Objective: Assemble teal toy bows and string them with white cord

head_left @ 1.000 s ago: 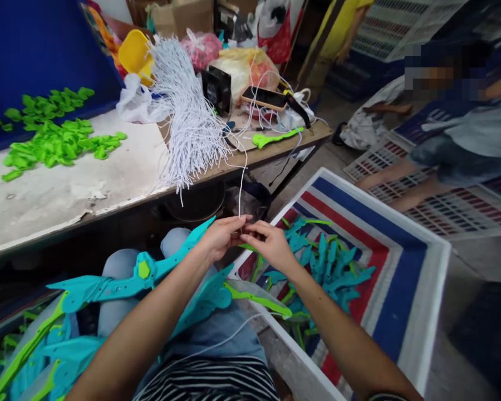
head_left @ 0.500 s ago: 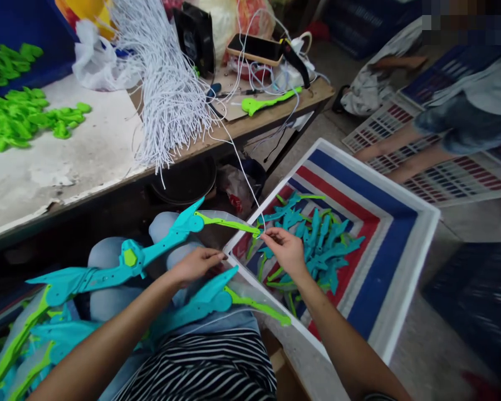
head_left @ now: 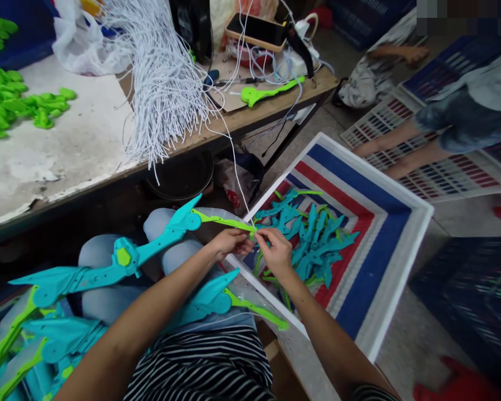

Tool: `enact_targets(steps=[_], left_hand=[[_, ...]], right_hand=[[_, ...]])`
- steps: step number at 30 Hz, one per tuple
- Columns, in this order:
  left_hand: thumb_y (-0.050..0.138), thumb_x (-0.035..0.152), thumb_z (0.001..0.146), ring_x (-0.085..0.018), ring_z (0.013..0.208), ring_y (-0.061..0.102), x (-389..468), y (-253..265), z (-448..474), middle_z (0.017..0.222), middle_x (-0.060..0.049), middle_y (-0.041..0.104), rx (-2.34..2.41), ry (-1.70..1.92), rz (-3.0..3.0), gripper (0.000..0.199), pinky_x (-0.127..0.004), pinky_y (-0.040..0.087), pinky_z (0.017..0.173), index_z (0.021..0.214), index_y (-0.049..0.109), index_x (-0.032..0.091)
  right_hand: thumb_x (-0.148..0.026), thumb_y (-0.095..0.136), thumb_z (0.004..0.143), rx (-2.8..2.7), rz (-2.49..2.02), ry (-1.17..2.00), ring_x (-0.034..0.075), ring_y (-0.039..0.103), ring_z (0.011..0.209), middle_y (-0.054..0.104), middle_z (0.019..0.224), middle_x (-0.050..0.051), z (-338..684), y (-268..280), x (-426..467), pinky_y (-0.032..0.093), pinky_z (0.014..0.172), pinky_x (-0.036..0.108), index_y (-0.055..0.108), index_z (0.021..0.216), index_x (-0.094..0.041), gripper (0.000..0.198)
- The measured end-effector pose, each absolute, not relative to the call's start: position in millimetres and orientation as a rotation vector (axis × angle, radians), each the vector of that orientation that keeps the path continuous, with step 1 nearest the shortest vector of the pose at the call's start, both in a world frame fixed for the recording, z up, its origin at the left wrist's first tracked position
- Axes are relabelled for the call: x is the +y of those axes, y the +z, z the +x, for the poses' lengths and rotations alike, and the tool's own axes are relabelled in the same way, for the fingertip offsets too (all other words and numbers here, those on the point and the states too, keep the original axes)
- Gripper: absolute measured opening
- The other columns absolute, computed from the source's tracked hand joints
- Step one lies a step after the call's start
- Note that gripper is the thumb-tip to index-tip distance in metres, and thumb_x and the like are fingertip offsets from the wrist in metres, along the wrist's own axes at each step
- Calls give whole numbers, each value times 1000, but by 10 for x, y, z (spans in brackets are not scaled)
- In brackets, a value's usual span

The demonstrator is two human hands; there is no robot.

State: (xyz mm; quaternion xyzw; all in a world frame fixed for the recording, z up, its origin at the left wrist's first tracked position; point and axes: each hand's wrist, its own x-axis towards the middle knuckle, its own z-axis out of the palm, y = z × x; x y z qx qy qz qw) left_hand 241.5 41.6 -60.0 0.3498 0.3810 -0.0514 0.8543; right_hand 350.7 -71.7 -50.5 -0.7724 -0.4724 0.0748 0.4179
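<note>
A turquoise toy bow with lime-green limbs lies across my knees. Its green tip points to the right, between my hands. My left hand is closed at that tip, thumb and fingers bent around it from below. The fingers of my right hand pinch a white cord at the tip; this cord runs up to the table. Exactly how the cord sits at the tip is hidden by my fingers. A second toy bow rests on my lap below my forearms.
At right stands a white-rimmed crate with a striped lining and several bows inside. More bows are piled at lower left. The table bears a cord bundle, green parts and a phone. Another person's arms reach over crates.
My left hand has moved right, from beside the crate's rim to the bow's tip. My right hand has shifted slightly left and stays at the tip with the cord.
</note>
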Motion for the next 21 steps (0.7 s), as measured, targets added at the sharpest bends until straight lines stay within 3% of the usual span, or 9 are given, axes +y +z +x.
enact_targets(steps=[5,8,11,13,15,17,19,21], left_hand=[[67,21,80,-11,54,62,423,-628,2525,62,-5,65,804,-81,789,14,-22,51,60,74,64,8],[62,17,81,-9,46,56,449,-550,2442,53,-2,60,879,-58,861,16,-21,47,52,67,59,10],[59,18,79,-9,44,54,517,-305,2029,54,1,60,961,4,985,18,-19,44,47,62,54,14],[58,23,77,-13,58,61,587,-53,1561,68,-2,67,1001,85,1061,13,-22,49,51,67,57,16],[59,27,74,-22,86,66,672,232,1021,91,-7,71,1065,248,957,11,-30,55,64,72,60,16],[58,24,68,-27,100,63,758,511,508,99,-8,71,1151,463,750,9,-39,55,77,63,57,17],[52,19,67,-25,93,64,821,755,102,82,-3,72,1276,769,534,12,-43,54,83,55,52,19],[44,13,71,-16,71,63,841,948,-169,55,4,63,1357,1062,345,21,-38,55,84,51,47,20]], right_hand=[[-32,53,87,-1277,-1904,138,24,60,96,64,98,9,3516,-567,-694,49,84,41,64,83,-22,16],[-33,53,88,-1352,-1874,196,24,61,95,65,99,9,3526,-603,-694,50,84,41,62,94,-21,15],[-36,54,88,-1310,-1906,186,24,62,93,66,99,9,3524,-644,-706,51,81,40,57,110,-21,27],[-38,55,88,-1261,-1921,175,24,62,92,66,101,10,3519,-670,-713,52,79,40,50,124,-21,40],[-39,56,87,-1238,-1918,174,23,63,90,66,102,9,3518,-687,-713,53,78,39,40,135,-21,53],[-40,57,86,-1234,-1912,174,21,63,86,67,100,8,3521,-686,-708,53,77,38,33,140,-22,61],[-41,58,85,-1237,-1913,173,21,63,80,67,99,8,3527,-670,-702,54,75,37,31,142,-21,66],[-42,58,84,-1245,-1921,181,20,61,75,67,98,8,3535,-645,-695,54,73,37,32,142,-21,67]])
